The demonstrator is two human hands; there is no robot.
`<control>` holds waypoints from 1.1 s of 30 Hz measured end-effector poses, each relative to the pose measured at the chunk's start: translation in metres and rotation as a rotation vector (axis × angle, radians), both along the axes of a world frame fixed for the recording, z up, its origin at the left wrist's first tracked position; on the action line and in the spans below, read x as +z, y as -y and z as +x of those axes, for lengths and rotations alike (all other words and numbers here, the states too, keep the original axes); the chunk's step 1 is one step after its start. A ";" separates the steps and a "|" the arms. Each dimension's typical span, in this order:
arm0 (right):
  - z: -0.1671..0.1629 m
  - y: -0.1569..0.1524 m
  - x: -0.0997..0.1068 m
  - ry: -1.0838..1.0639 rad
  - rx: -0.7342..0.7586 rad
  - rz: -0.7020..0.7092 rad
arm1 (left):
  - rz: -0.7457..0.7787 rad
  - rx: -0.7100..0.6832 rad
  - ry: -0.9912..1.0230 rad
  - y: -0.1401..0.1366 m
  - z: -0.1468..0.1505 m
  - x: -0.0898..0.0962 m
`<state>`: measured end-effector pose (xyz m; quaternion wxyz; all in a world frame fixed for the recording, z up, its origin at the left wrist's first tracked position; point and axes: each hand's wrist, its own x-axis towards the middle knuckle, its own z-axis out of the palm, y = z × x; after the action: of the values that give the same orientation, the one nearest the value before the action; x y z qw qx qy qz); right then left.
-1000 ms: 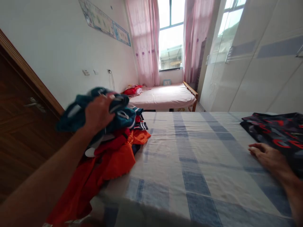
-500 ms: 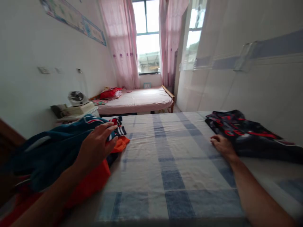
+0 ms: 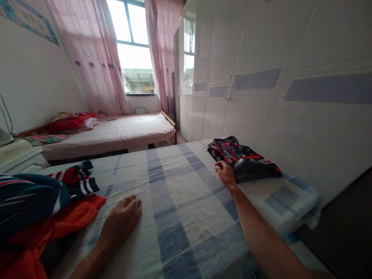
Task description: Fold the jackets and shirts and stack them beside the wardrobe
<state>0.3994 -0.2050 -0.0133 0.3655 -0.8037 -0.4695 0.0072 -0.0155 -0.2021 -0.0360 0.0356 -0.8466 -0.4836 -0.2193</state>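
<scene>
Over the checked sheet [image 3: 192, 205], my left hand [image 3: 123, 217], now off the clothes pile [image 3: 31, 203], is spread and free, apart from my right hand [image 3: 226, 174], curled beside the dark garment [image 3: 254, 167], grip unclear

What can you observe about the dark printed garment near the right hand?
The dark garment has a black and grey print with bright red markings and looks like soft cloth. It lies flat, seemingly folded, on the right of the checked cover, near the white wardrobe. The right hand is at its left edge; contact is unclear.
</scene>
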 end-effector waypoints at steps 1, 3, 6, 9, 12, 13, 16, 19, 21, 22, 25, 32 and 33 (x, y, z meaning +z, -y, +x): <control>0.005 0.000 0.006 0.022 -0.052 0.009 | -0.005 -0.005 0.002 -0.001 -0.002 -0.003; 0.021 0.003 0.018 0.073 -0.177 0.010 | -0.001 -0.016 0.007 -0.003 -0.003 -0.006; 0.055 0.011 0.033 0.138 -0.372 -0.053 | 0.012 -0.019 0.017 -0.003 -0.003 -0.008; 0.090 0.021 0.037 0.159 -0.508 -0.184 | 0.003 -0.015 0.023 -0.004 -0.003 -0.009; 0.114 0.023 0.033 0.161 -0.529 -0.316 | -0.019 -0.011 0.024 -0.004 -0.003 -0.009; 0.119 0.022 0.031 0.161 -0.520 -0.350 | -0.024 -0.010 0.025 -0.004 -0.003 -0.010; 0.128 0.017 0.026 0.159 -0.491 -0.403 | -0.042 0.002 0.021 -0.004 -0.003 -0.011; 0.128 0.015 0.027 0.162 -0.456 -0.371 | -0.045 0.014 0.024 -0.004 -0.002 -0.012; 0.125 0.016 0.035 0.159 -0.424 -0.307 | -0.041 0.017 0.037 -0.003 -0.001 -0.011; 0.122 0.015 0.042 0.160 -0.406 -0.260 | -0.043 0.016 0.043 -0.002 0.000 -0.010; 0.106 0.009 0.073 0.197 -0.344 -0.088 | -0.064 0.022 0.061 0.000 0.001 -0.008; -0.032 -0.002 0.140 0.235 0.376 0.564 | -0.073 0.035 0.311 -0.001 -0.003 -0.008; -0.060 0.003 0.141 0.229 0.500 0.557 | -0.048 0.034 0.380 0.000 -0.003 -0.007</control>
<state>0.3393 -0.2082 0.1273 0.5019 -0.5300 -0.6726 -0.1214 -0.0189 -0.2016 -0.0430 -0.0733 -0.7823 -0.5008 -0.3630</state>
